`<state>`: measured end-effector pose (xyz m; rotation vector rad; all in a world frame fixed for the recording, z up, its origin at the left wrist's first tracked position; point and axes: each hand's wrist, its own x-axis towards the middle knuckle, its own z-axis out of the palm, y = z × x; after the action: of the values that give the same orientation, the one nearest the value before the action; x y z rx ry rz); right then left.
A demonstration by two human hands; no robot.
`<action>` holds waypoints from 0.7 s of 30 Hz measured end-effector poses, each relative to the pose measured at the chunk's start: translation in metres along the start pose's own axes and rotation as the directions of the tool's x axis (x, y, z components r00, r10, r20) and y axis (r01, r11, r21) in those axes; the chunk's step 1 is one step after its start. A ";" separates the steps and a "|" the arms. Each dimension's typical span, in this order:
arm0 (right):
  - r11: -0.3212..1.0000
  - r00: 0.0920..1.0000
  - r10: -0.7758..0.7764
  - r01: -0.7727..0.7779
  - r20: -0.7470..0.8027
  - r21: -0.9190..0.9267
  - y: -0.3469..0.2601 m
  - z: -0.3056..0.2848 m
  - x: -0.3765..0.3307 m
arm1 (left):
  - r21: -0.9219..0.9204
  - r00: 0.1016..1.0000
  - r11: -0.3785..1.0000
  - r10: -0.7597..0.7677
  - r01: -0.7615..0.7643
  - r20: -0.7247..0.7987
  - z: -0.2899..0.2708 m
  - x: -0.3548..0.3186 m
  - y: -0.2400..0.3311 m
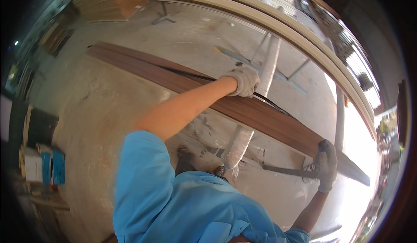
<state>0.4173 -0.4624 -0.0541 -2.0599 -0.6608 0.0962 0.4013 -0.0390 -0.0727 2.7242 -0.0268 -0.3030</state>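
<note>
well, you have a long brown plank (269, 119) lying slantwise across your front, with a silver-wrapped bar (239, 147) crossing underneath near its middle; whether the two touch, you cannot tell from above. your left hand (244, 81), gloved, sits over the plank near its middle, fingers bent down over the far side where a black strip (189, 73) runs along it; how tightly they close is hidden. your right hand (326, 167), gloved too, is at the near edge toward the right end, fingers partly curled, and you cannot tell whether they grip.

expect the plank to be stiff across its width but likely springy along such a length, awkward more than truly heavy, with a smooth face that gloves may slide on. the strip looks thin and bendy, so trust the plank's edges rather than it. a wide hold, one hand either side of the middle, should keep the long left part from dipping.

mind the ends: the left one reaches far out over bare floor (91, 95), where you seem to have the most room. beyond the far edge, pale rails (278, 22) cross your front and limit a forward swing.
</note>
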 end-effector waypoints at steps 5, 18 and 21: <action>0.992 0.986 -0.120 0.115 0.118 0.053 -0.013 0.014 0.065 | -0.468 0.938 0.881 -0.214 0.066 -0.271 0.035 -0.030 0.012; 0.645 0.534 -0.487 0.753 0.691 -0.127 -0.155 0.338 0.260 | -0.157 0.825 0.985 -0.150 0.076 -0.545 0.092 -0.010 0.034; 0.535 0.471 -0.480 0.826 0.740 -0.178 -0.190 0.420 0.274 | -0.265 0.745 0.964 -0.152 -0.034 -0.650 0.107 -0.006 0.032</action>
<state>0.4380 0.0729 -0.0831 -2.0550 -2.1405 0.1281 0.3734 -0.1092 -0.1547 2.4115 0.2830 0.6302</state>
